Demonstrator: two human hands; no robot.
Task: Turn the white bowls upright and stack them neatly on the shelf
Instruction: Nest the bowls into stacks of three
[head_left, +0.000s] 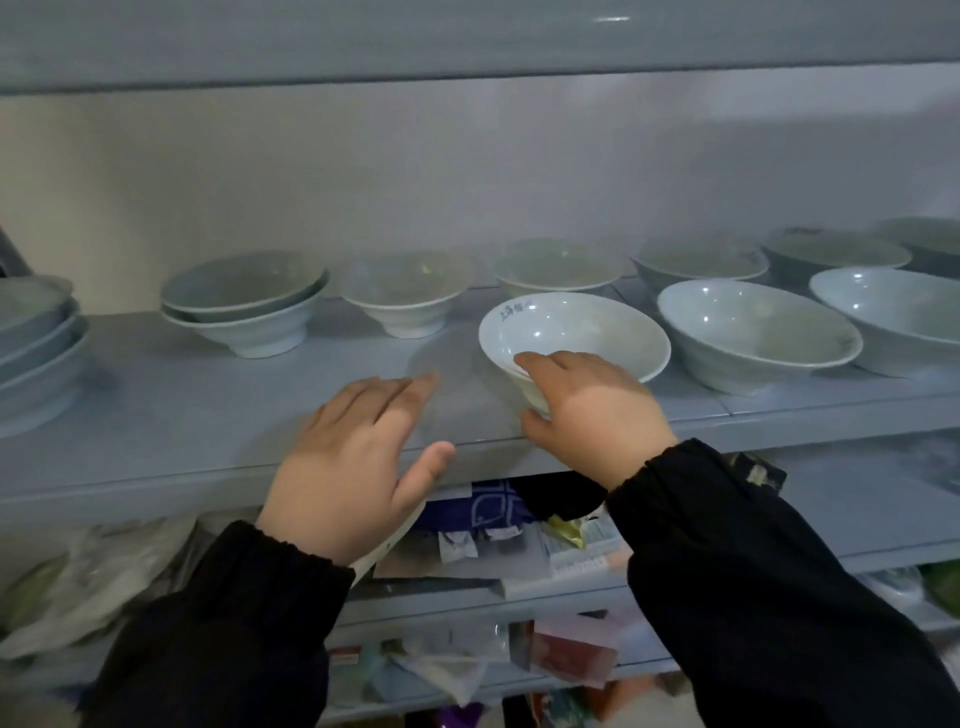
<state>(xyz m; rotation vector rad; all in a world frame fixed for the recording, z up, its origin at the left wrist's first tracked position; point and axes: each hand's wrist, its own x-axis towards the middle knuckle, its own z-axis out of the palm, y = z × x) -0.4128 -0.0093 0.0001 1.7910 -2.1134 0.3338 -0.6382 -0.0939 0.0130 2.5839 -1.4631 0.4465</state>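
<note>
Black sleeves lead to the left hand, spread flat and empty, and the right hand pinching the near rim of an upright white bowl on the shelf.

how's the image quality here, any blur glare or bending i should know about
Head view: dim, cool light; the back row of bowls looks hazy and soft, while the bowl in the right hand is sharper, with small glare spots. The left hand shows slight motion smear at the fingertips. Wide-angle bending curves the shelf edge; the clutter below is blurred.
</note>
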